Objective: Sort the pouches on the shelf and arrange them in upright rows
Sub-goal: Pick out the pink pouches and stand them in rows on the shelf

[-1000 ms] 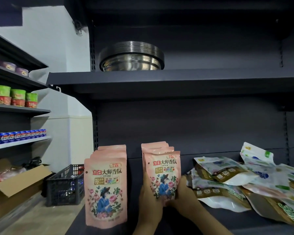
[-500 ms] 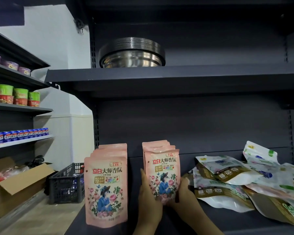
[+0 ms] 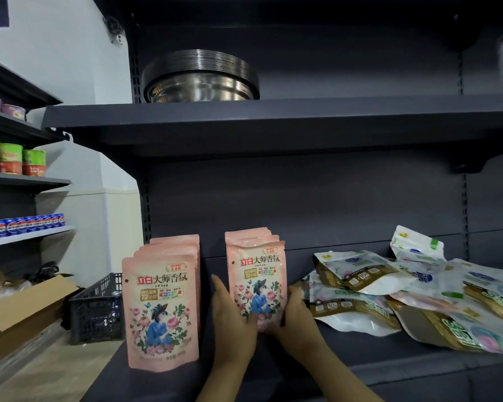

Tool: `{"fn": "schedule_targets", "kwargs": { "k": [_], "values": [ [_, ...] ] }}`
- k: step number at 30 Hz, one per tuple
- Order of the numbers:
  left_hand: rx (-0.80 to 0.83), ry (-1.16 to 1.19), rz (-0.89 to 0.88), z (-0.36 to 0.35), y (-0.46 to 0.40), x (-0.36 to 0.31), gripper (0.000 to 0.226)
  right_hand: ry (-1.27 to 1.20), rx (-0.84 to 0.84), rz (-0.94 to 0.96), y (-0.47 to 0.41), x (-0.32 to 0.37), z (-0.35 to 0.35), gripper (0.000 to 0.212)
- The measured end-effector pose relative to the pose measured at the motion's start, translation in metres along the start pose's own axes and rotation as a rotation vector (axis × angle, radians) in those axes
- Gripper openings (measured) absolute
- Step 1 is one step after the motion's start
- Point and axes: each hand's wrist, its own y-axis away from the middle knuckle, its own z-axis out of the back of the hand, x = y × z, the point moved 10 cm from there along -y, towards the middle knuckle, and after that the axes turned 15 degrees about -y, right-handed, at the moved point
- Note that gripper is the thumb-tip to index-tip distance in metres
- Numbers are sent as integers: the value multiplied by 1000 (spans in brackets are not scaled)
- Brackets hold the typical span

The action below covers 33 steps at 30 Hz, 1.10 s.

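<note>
Two upright rows of pink pouches stand on the dark shelf [image 3: 360, 369]. The left row [image 3: 161, 309] stands alone near the shelf's left end, several pouches deep. The front pouch of the second row [image 3: 256, 282] is held upright between my hands: my left hand [image 3: 234, 320] presses its left edge and lower front, and my right hand [image 3: 292, 314] grips its right edge. More pink pouches stand behind it. To the right, a loose pile of white-and-gold pouches [image 3: 404, 291] lies flat and overlapping.
The shelf above carries a stack of steel basins [image 3: 201, 78]. A black plastic crate [image 3: 98, 311] and an open cardboard box [image 3: 18, 309] sit on the floor at left. Side shelves at left hold cups [image 3: 9, 159] and cans [image 3: 24, 224].
Both hands stay on the front pink pouch of the second row, with only slight finger shifts. The camera view has shifted a little.
</note>
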Motion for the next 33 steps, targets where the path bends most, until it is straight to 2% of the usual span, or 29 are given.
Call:
{"fn": "schedule_targets", "kwargs": {
  "k": [2,5,8,11,14,18,21,24,26,29,33],
  "values": [
    [-45,-40,-32,6,4,-10,104,23,-13,2,4,5,4,67],
    [-171,-165,-141,22,11,-32,98,208,14,39,16,16,10,78],
    [-336,-320,-319,28,22,-59,81,286,-13,154,27,33,32,65],
    [-394,-312,-427,16,31,-93,55,313,-97,227,28,48,69,43],
    [-319,-239,-442,-17,34,-125,38,355,-205,265,27,60,119,28],
    [30,-215,-348,-90,35,-164,23,463,-342,235,25,52,197,21],
    [251,-345,-256,-142,37,-185,21,495,-420,102,21,28,252,21],
    [431,-514,-186,-188,43,-194,35,561,-437,-58,21,-2,288,22],
    [476,-562,-124,-206,45,-196,40,619,-398,-125,21,-22,296,28],
    [449,-570,-39,-217,42,-198,38,707,-359,-170,21,-41,296,39],
    [412,-565,36,-223,37,-198,31,655,-350,-178,19,-50,296,43]
  ]
}}
